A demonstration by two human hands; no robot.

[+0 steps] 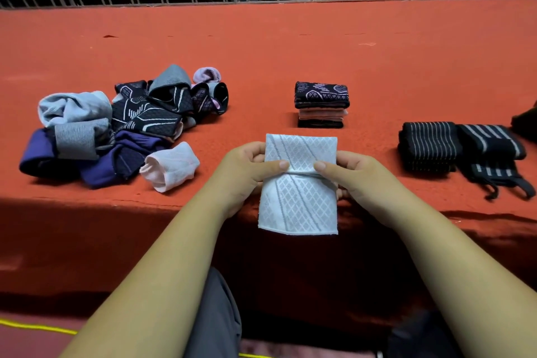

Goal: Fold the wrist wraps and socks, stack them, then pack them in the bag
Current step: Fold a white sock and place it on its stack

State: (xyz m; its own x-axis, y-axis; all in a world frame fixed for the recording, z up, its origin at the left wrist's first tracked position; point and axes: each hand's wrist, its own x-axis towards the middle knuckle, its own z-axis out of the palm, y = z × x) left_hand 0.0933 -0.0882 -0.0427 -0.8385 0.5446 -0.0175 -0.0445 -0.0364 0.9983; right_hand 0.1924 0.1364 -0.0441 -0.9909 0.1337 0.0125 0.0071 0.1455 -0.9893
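Sock-folding step: white sock (pixel 299 183) mid-fold, held over the near edge of the table (pixel 290 38).
Left hand (pixel 247 171) and right hand (pixel 357 174) clasped its two sides, thumbs pinching the crease, fingers curled behind. The next move probably called for closing the fold flat, then setting it on the folded stack (pixel 321 104) beyond the grip. Loose sock pile (pixel 116 125) lay left of the grip, wrist wraps (pixel 459 148) right.

Forearms converge — left hand (pixel 247 167) and right hand (pixel 356 176) level, thumbs pointing inward, fingers curled.
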